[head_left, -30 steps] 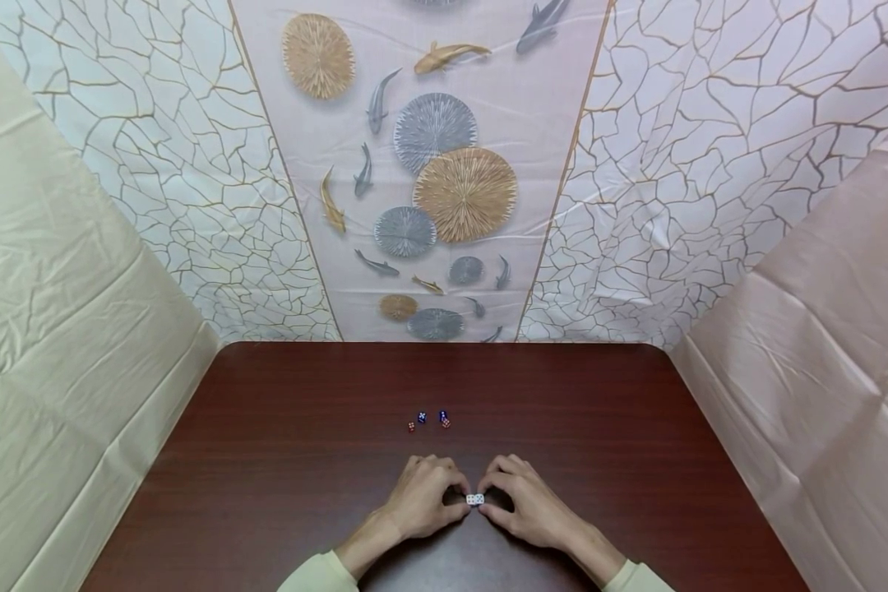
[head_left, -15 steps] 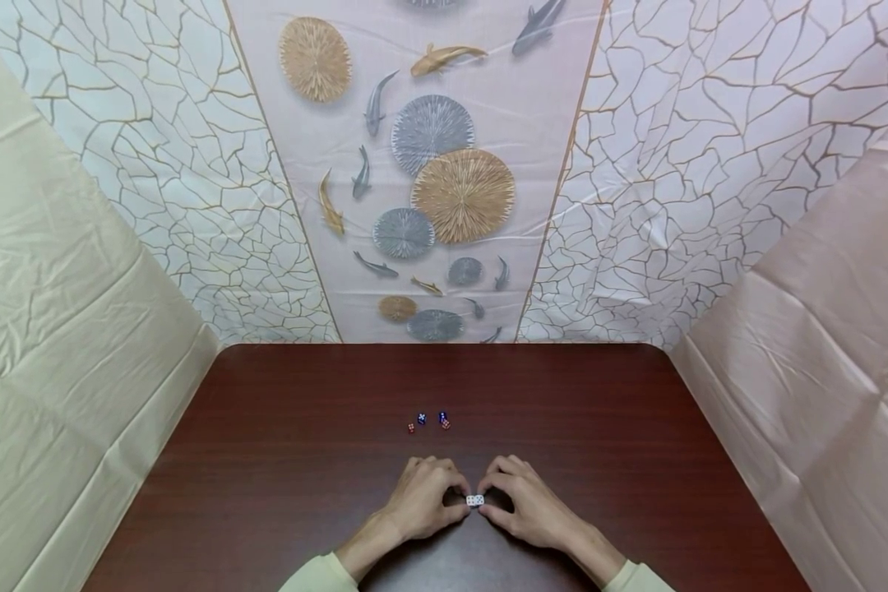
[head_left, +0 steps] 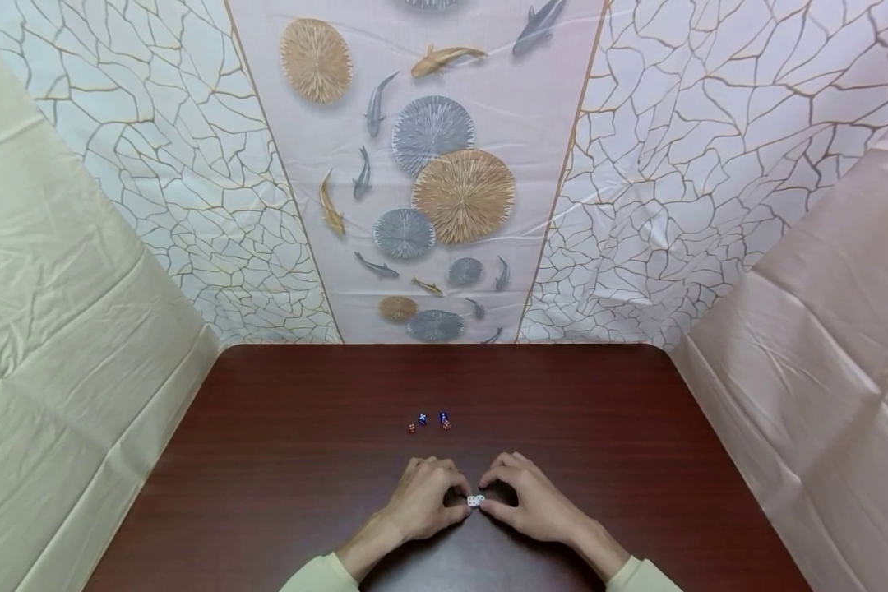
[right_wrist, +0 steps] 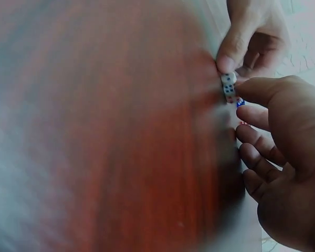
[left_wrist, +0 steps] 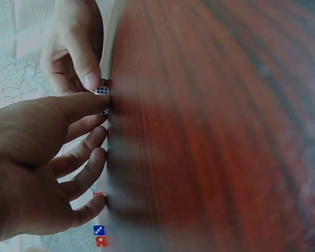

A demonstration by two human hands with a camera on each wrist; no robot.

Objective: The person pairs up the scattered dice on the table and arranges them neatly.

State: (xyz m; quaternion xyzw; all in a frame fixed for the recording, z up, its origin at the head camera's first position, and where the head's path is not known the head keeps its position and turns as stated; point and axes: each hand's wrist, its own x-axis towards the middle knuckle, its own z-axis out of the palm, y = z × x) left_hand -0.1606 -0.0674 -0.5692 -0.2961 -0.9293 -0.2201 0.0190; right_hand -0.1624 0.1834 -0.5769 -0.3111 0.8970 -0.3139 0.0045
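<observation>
Counted in your head view: two white dice (head_left: pixel 472 501), two blue dice (head_left: pixel 423 418) and two red dice (head_left: pixel 412 428), making six in all. Also shown are your left hand (head_left: pixel 427 497) and right hand (head_left: pixel 538 501), two in total; your two sleeves (head_left: pixel 320 575); and, before you, one worktop (head_left: pixel 303 395).

You're in a draped booth (head_left: pixel 659 164), rm type unclear: wood-grain tbl (head_left: pixel 303 395), plain side cloths (head_left: pixel 81 329), fish-print backdrop (head_left: pixel 464 197) ahead of you.
</observation>
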